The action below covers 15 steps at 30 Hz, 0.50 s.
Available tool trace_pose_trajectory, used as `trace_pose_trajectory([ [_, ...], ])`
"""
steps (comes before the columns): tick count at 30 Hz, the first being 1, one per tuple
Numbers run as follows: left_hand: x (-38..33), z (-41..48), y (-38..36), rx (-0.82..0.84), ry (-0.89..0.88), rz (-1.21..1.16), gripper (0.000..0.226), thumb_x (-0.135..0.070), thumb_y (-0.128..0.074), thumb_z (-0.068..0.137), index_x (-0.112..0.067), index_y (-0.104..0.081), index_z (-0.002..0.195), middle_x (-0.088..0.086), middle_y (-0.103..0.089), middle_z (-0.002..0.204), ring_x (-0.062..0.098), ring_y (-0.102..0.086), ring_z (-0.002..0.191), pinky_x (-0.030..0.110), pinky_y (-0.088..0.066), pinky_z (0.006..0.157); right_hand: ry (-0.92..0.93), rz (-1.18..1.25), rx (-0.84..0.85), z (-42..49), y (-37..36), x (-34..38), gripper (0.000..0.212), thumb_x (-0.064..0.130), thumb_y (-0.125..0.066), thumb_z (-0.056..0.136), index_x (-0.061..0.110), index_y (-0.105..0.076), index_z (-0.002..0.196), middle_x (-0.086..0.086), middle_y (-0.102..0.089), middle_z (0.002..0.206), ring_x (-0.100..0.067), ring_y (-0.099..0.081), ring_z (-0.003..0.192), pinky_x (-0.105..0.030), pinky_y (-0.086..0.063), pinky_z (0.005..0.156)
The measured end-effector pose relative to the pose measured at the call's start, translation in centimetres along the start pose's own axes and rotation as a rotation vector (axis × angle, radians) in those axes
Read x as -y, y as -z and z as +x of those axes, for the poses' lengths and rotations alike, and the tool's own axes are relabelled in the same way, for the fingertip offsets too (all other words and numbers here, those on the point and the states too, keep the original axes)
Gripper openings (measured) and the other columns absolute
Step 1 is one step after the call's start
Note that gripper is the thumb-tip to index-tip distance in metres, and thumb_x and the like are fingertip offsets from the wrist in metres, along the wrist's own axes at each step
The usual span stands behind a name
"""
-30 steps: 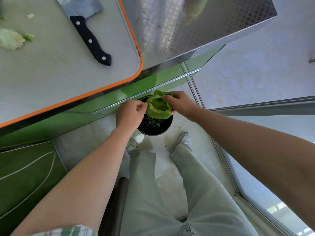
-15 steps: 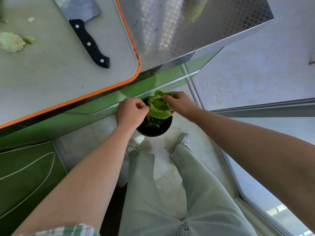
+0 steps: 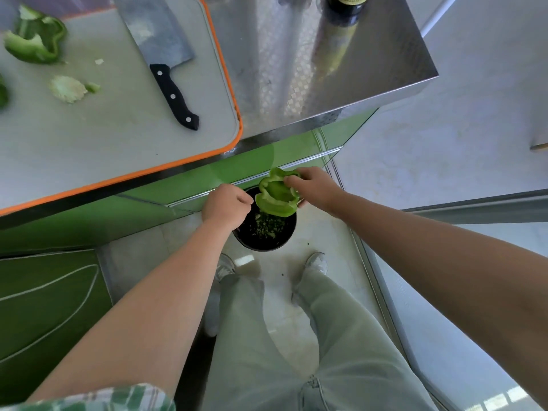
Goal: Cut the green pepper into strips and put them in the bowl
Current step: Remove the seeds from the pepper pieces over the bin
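our right hand (image 3: 314, 188) grips the pepper (image 3: 275, 197) over the bin (image 3: 289, 232), our curled left hand (image 3: 225, 206) is empty; we should brush bits (image 3: 267, 228) straight down.

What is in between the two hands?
A green pepper half, seen in the head view. The right hand grips its rim; the curled left hand is just beside it, above a black bin.

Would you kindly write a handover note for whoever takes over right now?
The right hand grips a pepper half over the black bin. The left hand is curled beside it; whether it pinches anything is unclear. Another pepper piece, the core and the cleaver lie on the cutting board. Done: pepper opened, core out. Left: cutting strips, filling the bowl, not in view.
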<state>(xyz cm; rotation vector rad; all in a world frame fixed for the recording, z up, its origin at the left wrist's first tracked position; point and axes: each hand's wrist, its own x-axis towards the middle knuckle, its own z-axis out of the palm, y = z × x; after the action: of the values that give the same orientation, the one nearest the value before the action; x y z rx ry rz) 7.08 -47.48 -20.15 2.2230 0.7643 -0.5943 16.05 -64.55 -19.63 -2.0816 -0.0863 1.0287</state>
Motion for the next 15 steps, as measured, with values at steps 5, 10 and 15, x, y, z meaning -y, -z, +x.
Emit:
trace_pose_trajectory([
  [5, -1.4, -1.6, 1.0, 0.047, 0.095, -0.223, 0.018, -0.019, -0.060, 0.088, -0.021, -0.071, 0.074, 0.004, -0.074, 0.087, 0.025, -0.068, 0.079, 0.039, -0.057, 0.078, 0.063, 0.012, 0.048, -1.7, 1.7, 1.5, 0.020, 0.021, -0.053, 0.092, 0.021, -0.061, 0.074, -0.006, -0.059, 0.073, -0.025, -0.062, 0.068, -0.037, -0.057, 0.069],
  [10, -3.3, -4.2, 3.4, 0.049, 0.097, -0.453, 0.017, -0.013, -0.059, 0.091, -0.011, -0.063, 0.074, 0.004, -0.063, 0.071, 0.016, -0.054, 0.061, 0.025, -0.047, 0.057, 0.127, -0.011, 0.069, -3.4, 3.3, 4.4, 0.020, 0.015, -0.050, 0.093, 0.016, -0.057, 0.074, -0.002, -0.052, 0.070, -0.017, -0.052, 0.063, -0.023, -0.044, 0.053],
  [15, -4.4, -6.8, 6.8, -0.034, 0.066, -0.530, 0.017, -0.010, -0.056, 0.090, -0.007, -0.062, 0.075, 0.004, -0.058, 0.064, 0.016, -0.050, 0.055, 0.024, -0.043, 0.052, 0.146, 0.085, 0.106, -4.5, 4.9, 8.8, 0.015, 0.015, -0.047, 0.093, 0.013, -0.057, 0.082, -0.005, -0.054, 0.080, -0.021, -0.056, 0.072, -0.035, -0.055, 0.060],
])
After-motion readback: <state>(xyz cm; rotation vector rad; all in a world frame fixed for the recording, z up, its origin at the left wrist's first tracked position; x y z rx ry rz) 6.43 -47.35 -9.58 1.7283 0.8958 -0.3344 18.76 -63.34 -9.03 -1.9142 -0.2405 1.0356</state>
